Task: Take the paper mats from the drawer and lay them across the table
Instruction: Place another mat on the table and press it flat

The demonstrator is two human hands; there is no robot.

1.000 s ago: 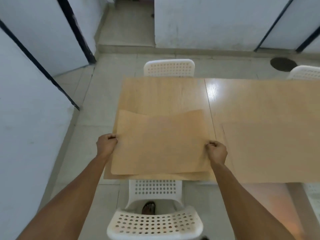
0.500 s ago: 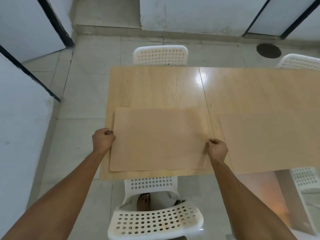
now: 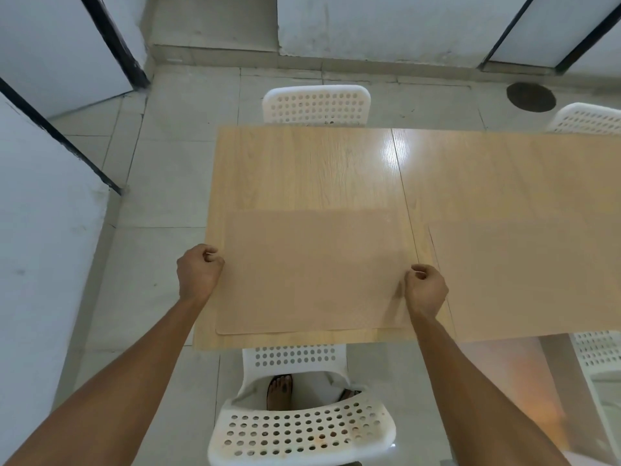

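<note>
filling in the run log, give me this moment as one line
left hand: at mat's left edge | right hand: at right edge | paper mat: flat on table | second mat: laid alongside

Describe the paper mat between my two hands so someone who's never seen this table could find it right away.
Start at the long light-wood table and go to its left end, at the near edge above the white perforated chair. The paper mat lies flat there, between the left hand and right hand. Unlike the second mat further right, it has a hand at each short side.
</note>
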